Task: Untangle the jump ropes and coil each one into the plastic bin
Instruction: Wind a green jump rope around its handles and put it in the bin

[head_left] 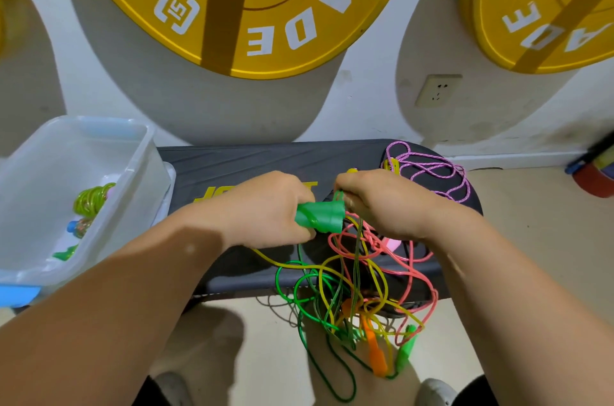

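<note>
Now, two hands, one green handle (pixel 320 217) (left hand (pixel 265 206) round it, right hand (pixel 382 203) in a pinch on its cord (pixel 338 195)).

Landmark: dark grey oval plastic step platform (pixel 232 166), on the floor against the wall.
Bin: clear rectangular plastic bin (pixel 139 153), at the platform's left end.
In the bin: coiled green plastic jump rope (pixel 91 198).
Right end, far edge: purple braided cord jump rope (pixel 428 169), on the platform.
Near right part: tangle of green, yellow and pink plastic jump ropes (pixel 349 279), spilling over the platform's near edge to the floor.
Above the middle: left hand (pixel 269 209) gripping a green conical plastic handle (pixel 320 216); right hand (pixel 382 203) just right of it.
Behind, on the wall: two yellow round weight plates (pixel 249 6), white wall socket (pixel 438 90) between them.
</note>
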